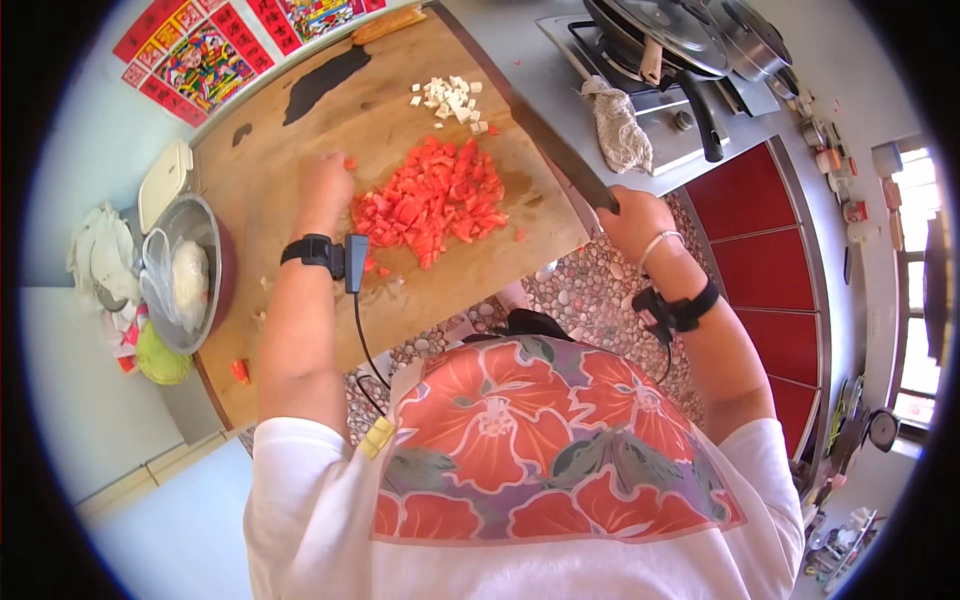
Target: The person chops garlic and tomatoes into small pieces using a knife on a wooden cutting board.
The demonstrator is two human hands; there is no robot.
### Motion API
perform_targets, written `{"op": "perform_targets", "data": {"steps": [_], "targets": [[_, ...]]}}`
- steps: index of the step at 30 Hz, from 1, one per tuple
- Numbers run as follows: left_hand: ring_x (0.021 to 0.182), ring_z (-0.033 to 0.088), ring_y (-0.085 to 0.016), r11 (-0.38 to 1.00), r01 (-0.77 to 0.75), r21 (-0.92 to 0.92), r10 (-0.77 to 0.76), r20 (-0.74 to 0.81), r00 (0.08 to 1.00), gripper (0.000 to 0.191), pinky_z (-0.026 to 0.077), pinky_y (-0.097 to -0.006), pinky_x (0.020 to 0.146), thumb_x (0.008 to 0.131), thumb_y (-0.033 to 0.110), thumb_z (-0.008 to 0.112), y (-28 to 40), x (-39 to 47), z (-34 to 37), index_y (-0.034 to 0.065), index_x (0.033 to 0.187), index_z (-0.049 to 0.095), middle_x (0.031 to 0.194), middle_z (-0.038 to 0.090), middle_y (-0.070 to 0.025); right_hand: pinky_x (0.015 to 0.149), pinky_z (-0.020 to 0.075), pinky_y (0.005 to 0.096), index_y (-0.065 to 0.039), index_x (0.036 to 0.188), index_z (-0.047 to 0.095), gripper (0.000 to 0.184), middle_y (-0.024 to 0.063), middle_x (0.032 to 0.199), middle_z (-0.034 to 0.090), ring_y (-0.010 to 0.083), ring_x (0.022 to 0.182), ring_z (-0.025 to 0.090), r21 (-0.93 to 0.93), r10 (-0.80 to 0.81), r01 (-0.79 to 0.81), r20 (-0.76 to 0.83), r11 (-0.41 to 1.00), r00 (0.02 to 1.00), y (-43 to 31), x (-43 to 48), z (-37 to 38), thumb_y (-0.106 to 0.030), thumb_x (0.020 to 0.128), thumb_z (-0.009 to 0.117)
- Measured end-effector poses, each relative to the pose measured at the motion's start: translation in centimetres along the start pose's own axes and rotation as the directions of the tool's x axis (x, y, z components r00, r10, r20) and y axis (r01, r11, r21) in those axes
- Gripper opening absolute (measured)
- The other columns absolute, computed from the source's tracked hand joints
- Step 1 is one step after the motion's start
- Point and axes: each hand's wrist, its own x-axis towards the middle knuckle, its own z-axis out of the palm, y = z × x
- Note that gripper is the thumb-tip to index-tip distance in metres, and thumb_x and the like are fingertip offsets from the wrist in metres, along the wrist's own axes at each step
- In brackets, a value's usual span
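Chopped tomato lies in a loose heap on a large wooden cutting board. Just left of the heap, my left hand is low over the board with its fingers curled; a small tomato piece shows at its fingertips, and whether it is gripped cannot be told. My right hand is closed around the handle of a long knife, whose blade points up and left along the board's right edge. Small white cubes, perhaps tofu, sit behind the tomato.
A metal basin holding a bagged white item stands at the left, beside a green vegetable. On the right are a gas stove with a lidded wok, a crumpled cloth and red cabinets. A tomato scrap lies near the board's left edge.
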Motion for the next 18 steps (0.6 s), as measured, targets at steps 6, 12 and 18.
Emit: {"op": "perform_targets", "data": {"steps": [6,12,18], "targets": [[0.090,0.059,-0.035,0.993,0.107,-0.041,-0.091,0.280,0.956,0.020,0.047,-0.0411,0.076,0.078,0.008,0.053,3.8,-2.0,0.1,0.0061,0.096,0.061,0.097,0.061,-0.0183,0.070,0.0474,0.0436,-0.007,0.088,0.060,0.021,0.0171,0.078,0.063,0.0355,0.078,0.060,-0.103,-0.073,0.083,0.096,0.991,0.993,-1.7,0.0,0.9,-0.024,0.080,0.053],[0.087,0.060,-0.033,0.990,0.015,-0.141,0.018,0.227,0.974,0.017,0.047,-0.0420,0.073,0.077,0.010,0.056,4.3,-2.6,-1.0,0.0052,0.093,0.061,0.090,0.063,-0.0172,0.064,0.0463,0.0453,-0.008,0.083,0.059,0.019,0.0170,0.070,0.061,0.0365,0.070,0.059,0.095,-0.178,0.167,0.125,0.981,0.976,-2.6,-1.6,1.0,-0.026,0.079,0.055],[0.081,0.060,-0.034,0.994,0.086,-0.071,-0.057,0.333,0.941,0.015,0.047,-0.0415,0.069,0.073,0.010,0.059,4.2,-2.0,-2.0,0.0052,0.088,0.060,0.084,0.062,-0.0175,0.059,0.0447,0.0458,-0.006,0.075,0.056,0.018,0.0191,0.066,0.058,0.0389,0.066,0.056,0.157,-0.279,0.275,0.001,0.949,0.960,-4.5,0.1,0.9,-0.023,0.077,0.057]]}}
